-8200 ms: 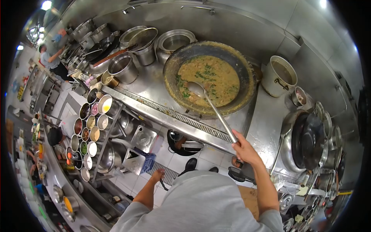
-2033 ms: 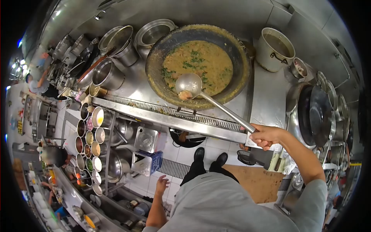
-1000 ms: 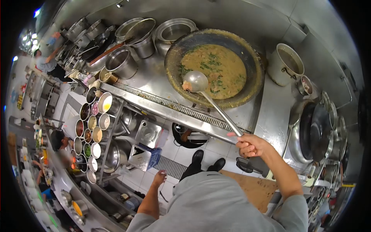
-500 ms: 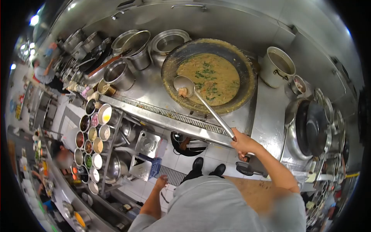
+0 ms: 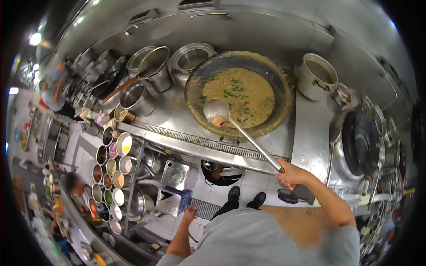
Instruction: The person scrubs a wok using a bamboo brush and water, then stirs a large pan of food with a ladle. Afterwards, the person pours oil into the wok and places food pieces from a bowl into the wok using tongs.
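Note:
My right hand is wrapped round the handle end of a long metal ladle. The ladle's round bowl is over the near left side of a big wok, with a chunk of pale brown food in it. Thick yellow-brown stew with chopped greens fills the wok's middle. Lower down, my left hand hangs beside my body, fingers loosely apart, holding nothing.
Metal pots and a strainer stand left of the wok. A tall pot and a small bowl are to its right. Several ingredient tins fill a rack at left. Other people work at far left.
My right hand has drawn the ladle toward the wok's near edge, and the food chunk now lies lower in its bowl. The view has shifted slightly. My left hand stays low, fingers looser.

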`<state>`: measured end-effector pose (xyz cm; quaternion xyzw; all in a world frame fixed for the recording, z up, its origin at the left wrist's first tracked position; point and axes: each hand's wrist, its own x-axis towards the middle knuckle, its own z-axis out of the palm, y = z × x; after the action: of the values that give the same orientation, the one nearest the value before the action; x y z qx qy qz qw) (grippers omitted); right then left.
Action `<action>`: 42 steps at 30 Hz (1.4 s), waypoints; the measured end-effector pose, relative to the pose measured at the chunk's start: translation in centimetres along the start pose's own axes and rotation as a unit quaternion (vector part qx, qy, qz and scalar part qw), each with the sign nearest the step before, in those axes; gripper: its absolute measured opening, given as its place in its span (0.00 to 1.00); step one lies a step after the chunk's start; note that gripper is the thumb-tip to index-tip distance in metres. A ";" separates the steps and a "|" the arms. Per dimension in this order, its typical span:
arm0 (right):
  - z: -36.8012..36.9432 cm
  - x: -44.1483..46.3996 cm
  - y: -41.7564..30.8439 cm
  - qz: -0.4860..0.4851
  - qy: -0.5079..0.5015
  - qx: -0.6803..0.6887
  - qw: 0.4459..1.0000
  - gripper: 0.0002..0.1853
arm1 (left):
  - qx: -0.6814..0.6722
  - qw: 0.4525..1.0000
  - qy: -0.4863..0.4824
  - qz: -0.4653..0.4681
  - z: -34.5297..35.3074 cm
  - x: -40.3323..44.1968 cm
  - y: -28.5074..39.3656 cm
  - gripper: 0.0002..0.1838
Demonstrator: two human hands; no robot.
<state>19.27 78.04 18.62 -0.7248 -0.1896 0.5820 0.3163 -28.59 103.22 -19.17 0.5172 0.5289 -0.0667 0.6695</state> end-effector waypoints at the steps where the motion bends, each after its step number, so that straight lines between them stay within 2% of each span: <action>1: 0.3 0.6 -0.3 -0.001 -0.004 -0.011 1.000 0.25 | 0.009 1.000 0.006 -0.010 0.1 -0.4 0.0 0.21; 6: 1.8 1.0 2.0 -0.006 0.001 0.013 1.000 0.28 | 0.038 0.998 0.010 -0.039 -1.3 -1.1 -0.6 0.22; 8: 1.1 -0.7 2.6 0.021 0.031 0.011 0.999 0.25 | -0.027 0.998 0.027 -0.046 -2.1 -1.0 -1.4 0.23; 11: 0.2 -0.8 2.3 0.051 0.014 0.014 0.998 0.25 | -0.010 0.999 0.031 -0.032 -2.8 -1.2 -2.6 0.23; 12: 0.3 -0.1 1.6 0.049 0.018 0.014 0.999 0.25 | -0.001 0.998 0.031 -0.058 -3.0 -1.2 -2.7 0.23; 14: 0.9 1.2 0.8 0.069 -0.079 0.231 0.967 0.24 | 0.015 0.996 0.031 -0.082 -3.4 -1.4 -2.7 0.23; 15: 0.4 1.1 1.8 0.061 -0.141 0.290 0.945 0.23 | 0.012 0.995 0.039 -0.091 -3.5 -1.2 -2.4 0.22; 16: 0.1 0.7 2.3 0.060 -0.139 0.292 0.944 0.23 | 0.005 0.994 0.046 -0.102 -3.4 -1.0 -2.4 0.22; 18: -0.1 -1.6 2.0 0.068 -0.145 0.317 0.935 0.24 | -0.022 0.998 0.053 -0.022 -3.1 -0.7 -2.7 0.21; 20: -0.1 -2.6 1.5 0.060 -0.123 0.343 0.929 0.24 | 0.007 0.999 0.027 -0.024 -2.7 -0.2 -2.3 0.23; 25: 2.4 -3.1 2.7 -0.051 -0.129 0.528 0.838 0.24 | 0.002 0.999 0.011 -0.034 -1.0 0.4 -2.0 0.25; 27: 3.5 -3.9 3.4 -0.108 -0.140 0.577 0.798 0.26 | 0.037 0.999 0.003 -0.013 -0.6 1.2 -3.3 0.19; 28: 3.8 -3.9 4.1 -0.138 -0.137 0.573 0.796 0.25 | 0.034 0.999 -0.019 -0.004 -0.9 2.7 -4.8 0.18; 29: 4.4 -5.0 3.5 -0.167 -0.127 0.590 0.780 0.24 | 0.137 0.987 -0.077 0.007 -0.8 2.4 -3.5 0.18; 30: 4.5 -5.9 3.4 -0.204 -0.154 0.610 0.750 0.24 | 0.183 0.977 -0.111 0.003 0.1 3.1 -1.4 0.18; 32: 4.4 -7.7 3.9 -0.272 -0.139 0.629 0.715 0.21 | 0.239 0.958 -0.157 -0.012 3.3 5.6 3.3 0.18; 36: 2.1 -15.1 5.6 -0.362 -0.015 0.625 0.692 0.19 | 0.330 0.919 -0.214 0.025 11.6 8.8 11.9 0.18; 39: -0.3 -21.3 8.9 -0.397 0.109 0.630 0.658 0.18 | 0.349 0.906 -0.230 0.071 17.3 8.5 15.8 0.18; 42: -3.8 -26.3 13.9 -0.420 0.250 0.632 0.602 0.15 | 0.355 0.896 -0.243 0.111 22.8 7.1 18.2 0.18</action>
<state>15.09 50.12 28.66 -0.3019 0.0280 0.1562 0.9400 0.65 97.40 -15.52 0.7435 0.2298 -0.2987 0.5524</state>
